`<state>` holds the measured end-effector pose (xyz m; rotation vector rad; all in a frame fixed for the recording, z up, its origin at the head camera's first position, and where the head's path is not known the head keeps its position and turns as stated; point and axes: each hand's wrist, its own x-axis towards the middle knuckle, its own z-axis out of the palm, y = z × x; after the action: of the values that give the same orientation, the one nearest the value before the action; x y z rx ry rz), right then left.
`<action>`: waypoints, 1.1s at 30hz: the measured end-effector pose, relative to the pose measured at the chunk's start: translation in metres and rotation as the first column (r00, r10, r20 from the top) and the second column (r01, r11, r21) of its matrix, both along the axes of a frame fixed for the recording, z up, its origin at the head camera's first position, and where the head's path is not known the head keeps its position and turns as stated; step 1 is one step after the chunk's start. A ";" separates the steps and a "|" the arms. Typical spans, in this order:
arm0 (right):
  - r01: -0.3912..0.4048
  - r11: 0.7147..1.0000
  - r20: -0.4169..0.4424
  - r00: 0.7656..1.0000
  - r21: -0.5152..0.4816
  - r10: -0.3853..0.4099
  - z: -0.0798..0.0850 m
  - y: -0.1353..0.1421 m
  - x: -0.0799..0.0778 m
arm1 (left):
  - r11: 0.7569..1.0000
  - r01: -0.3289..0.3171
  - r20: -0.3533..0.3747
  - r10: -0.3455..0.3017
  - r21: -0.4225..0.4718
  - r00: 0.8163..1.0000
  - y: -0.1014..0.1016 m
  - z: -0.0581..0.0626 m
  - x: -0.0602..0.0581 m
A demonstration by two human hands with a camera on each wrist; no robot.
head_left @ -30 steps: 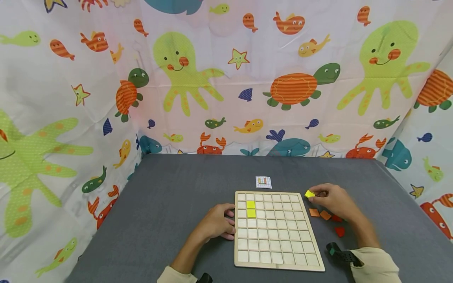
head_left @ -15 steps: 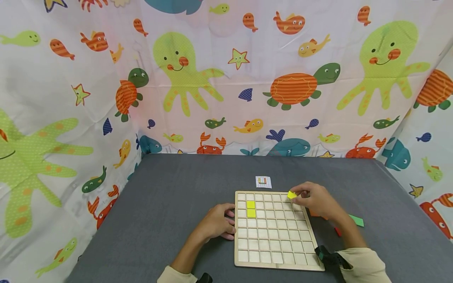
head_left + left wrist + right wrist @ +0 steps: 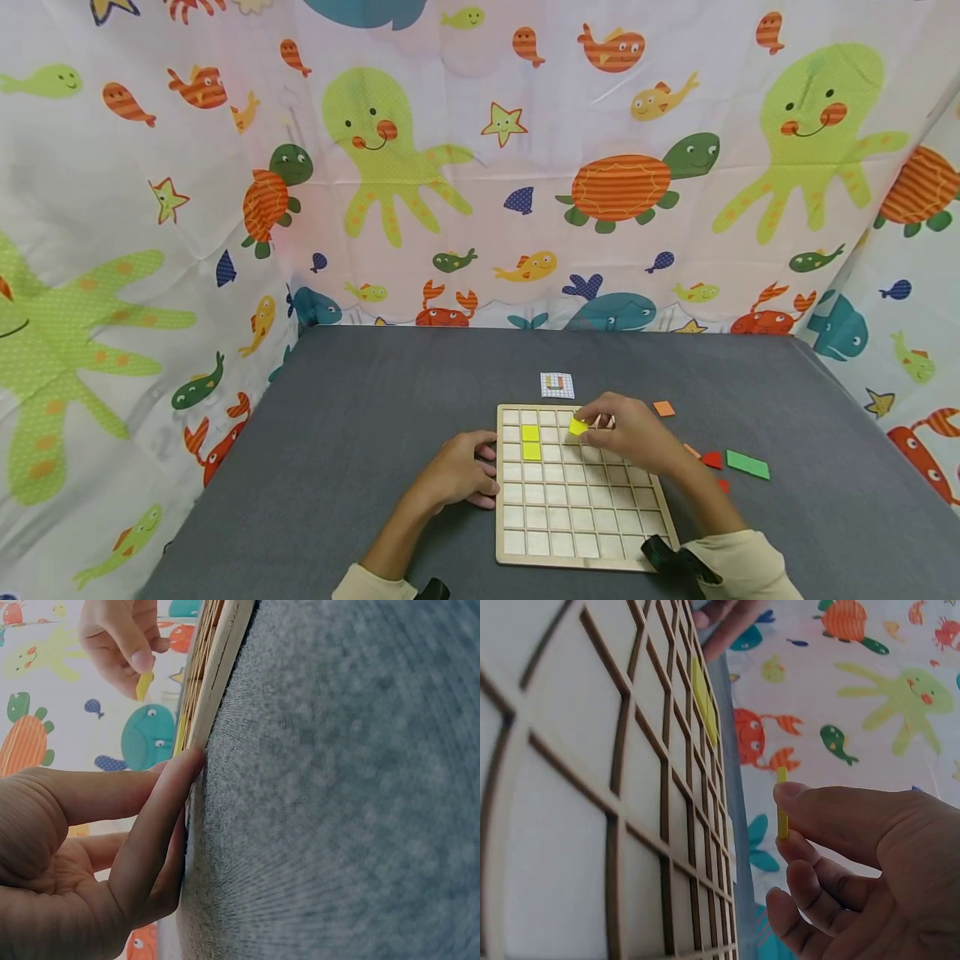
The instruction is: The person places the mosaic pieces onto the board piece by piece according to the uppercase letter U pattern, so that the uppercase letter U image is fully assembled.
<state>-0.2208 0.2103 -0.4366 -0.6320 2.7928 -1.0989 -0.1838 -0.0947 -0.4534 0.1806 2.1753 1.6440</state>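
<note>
My right hand (image 3: 636,433) pinches a thin yellow square tile (image 3: 577,426) between thumb and fingers, over the upper middle of a wooden grid board (image 3: 537,543). In the right wrist view the tile (image 3: 782,802) is seen edge-on, apart from the board's cells. Two yellow tiles lie in cells of one column near the board's upper left, one tile (image 3: 530,433) directly above the other tile (image 3: 532,452). My left hand (image 3: 453,471) rests at the board's left edge; in the left wrist view its fingertips touch the wooden rim (image 3: 225,671).
Right of the board lie an orange tile (image 3: 663,408), a red piece (image 3: 712,459) and a green piece (image 3: 747,465); my right forearm partly covers others. A small printed grid card (image 3: 557,386) lies behind the board. A patterned curtain (image 3: 480,183) stands behind the grey table (image 3: 390,375).
My right hand has carried the yellow tile leftward from beside the board to over its upper middle. The green and orange pieces on the right have come into view. My left hand stays put.
</note>
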 end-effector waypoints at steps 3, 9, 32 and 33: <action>-0.024 1.000 -0.002 1.000 -0.009 0.024 -0.001 -0.009 0.003 | 1.000 -0.001 0.003 0.001 0.000 1.000 0.000 0.000 0.000; -0.062 0.998 0.021 0.998 -0.014 0.062 0.000 -0.028 0.008 | 1.000 -0.001 0.006 0.001 0.002 1.000 0.000 0.000 -0.001; -0.191 0.982 0.035 0.981 0.006 0.191 -0.014 -0.055 0.016 | 1.000 -0.006 0.014 0.006 -0.017 1.000 0.001 0.003 -0.001; -0.197 0.980 0.025 0.980 0.013 0.197 -0.014 -0.055 0.016 | 1.000 -0.007 0.013 0.007 -0.018 1.000 0.001 0.003 -0.001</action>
<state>-0.2050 0.1549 -0.4501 -0.8660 2.6469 -1.0372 -0.1846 -0.0936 -0.4506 0.1570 2.1826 1.6243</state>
